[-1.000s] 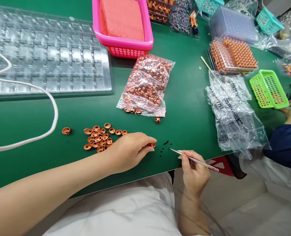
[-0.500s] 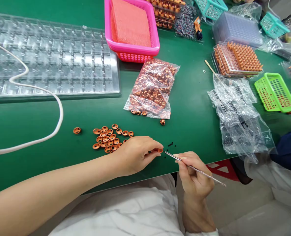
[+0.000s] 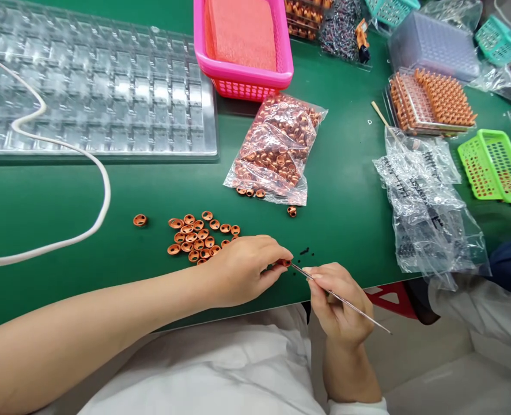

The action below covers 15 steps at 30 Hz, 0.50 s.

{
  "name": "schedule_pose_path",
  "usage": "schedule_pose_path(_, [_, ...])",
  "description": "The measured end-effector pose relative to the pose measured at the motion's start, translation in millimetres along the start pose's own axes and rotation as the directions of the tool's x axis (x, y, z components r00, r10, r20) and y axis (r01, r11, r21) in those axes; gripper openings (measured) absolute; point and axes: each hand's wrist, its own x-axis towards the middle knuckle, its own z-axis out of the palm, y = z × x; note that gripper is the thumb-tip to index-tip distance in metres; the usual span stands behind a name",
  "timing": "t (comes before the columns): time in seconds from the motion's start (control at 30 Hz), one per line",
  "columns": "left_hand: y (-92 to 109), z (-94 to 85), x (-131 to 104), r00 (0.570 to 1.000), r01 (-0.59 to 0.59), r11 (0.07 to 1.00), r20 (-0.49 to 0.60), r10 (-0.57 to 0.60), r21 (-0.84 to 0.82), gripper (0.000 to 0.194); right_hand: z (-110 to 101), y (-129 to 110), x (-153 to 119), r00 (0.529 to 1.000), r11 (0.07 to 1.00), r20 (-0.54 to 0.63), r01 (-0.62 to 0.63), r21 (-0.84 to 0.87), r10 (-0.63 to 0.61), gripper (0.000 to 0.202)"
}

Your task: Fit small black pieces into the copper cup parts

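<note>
Between the thumb and fingers of my left hand (image 3: 246, 271) is a small copper-coloured cup-shaped ring (image 3: 285, 263), held near the table's front edge. My right hand (image 3: 341, 300) is closed around a thin metal tool, tweezers or a slim rod (image 3: 345, 302), whose tip meets the held ring. Just beyond the tip lie several tiny black pieces (image 3: 304, 252). Left of my left hand, many loose copper rings (image 3: 195, 237) are scattered in a cluster, partly hidden by the hand. One more ring (image 3: 140, 220) sits apart, farther left.
A clear bag of copper rings (image 3: 276, 150) lies ahead, before a pink basket (image 3: 243, 78). Clear plastic trays (image 3: 95, 86) and a white cable (image 3: 103, 196) occupy the left. To the right are plastic bags (image 3: 428, 219), a green basket (image 3: 480, 167) and orange parts on trays (image 3: 445, 104).
The tool's tip has moved onto the ring in my left hand; before, it was slightly apart from it. The whole view has shifted a little.
</note>
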Motion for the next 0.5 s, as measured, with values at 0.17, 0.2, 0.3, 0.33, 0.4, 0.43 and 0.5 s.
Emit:
schedule_pose_path(0.17, [1.0, -1.1, 0.5, 1.000, 0.003, 1.000, 0.001, -0.003, 0.002, 0.013, -0.7, -0.2, 0.9, 0.999, 1.000, 0.033, -0.010, -0.018, 0.010, 0.040])
schedule_pose_path(0.2, [1.2, -1.3, 0.6, 1.000, 0.003, 1.000, 0.003, -0.003, 0.002, 0.013, -0.8, -0.4, 1.0, 0.999, 1.000, 0.035, -0.012, -0.022, 0.013, 0.039])
schedule_pose_path(0.3, [1.5, -1.7, 0.7, 1.000, 0.002, 1.000, 0.006, -0.003, 0.005, 0.013, -1.1, -1.1, 1.6, 0.999, 0.999, 0.039, -0.011, -0.030, 0.012, 0.037])
schedule_pose_path(0.33, [1.5, -1.7, 0.7, 1.000, 0.000, 1.000, 0.006, 0.000, 0.008, 0.012, -1.3, -1.2, 1.8, 0.999, 1.000, 0.044, -0.003, -0.030, 0.004, 0.037])
schedule_pose_path(0.4, [1.3, -1.7, 0.7, 1.000, -0.002, 1.000, 0.004, 0.002, 0.013, 0.012, -2.1, -1.1, 2.4, 0.998, 0.999, 0.057, 0.019, -0.037, -0.017, 0.039])
schedule_pose_path(0.43, [1.1, -1.5, 0.6, 1.000, -0.003, 1.000, 0.003, 0.003, 0.012, 0.011, -2.7, -1.0, 2.6, 0.997, 0.998, 0.065, 0.034, -0.043, -0.031, 0.039])
schedule_pose_path(0.5, [1.0, -1.1, 0.5, 1.000, -0.004, 1.000, 0.004, 0.004, 0.009, 0.010, -3.9, -0.9, 3.0, 0.994, 0.996, 0.085, 0.068, -0.057, -0.063, 0.039])
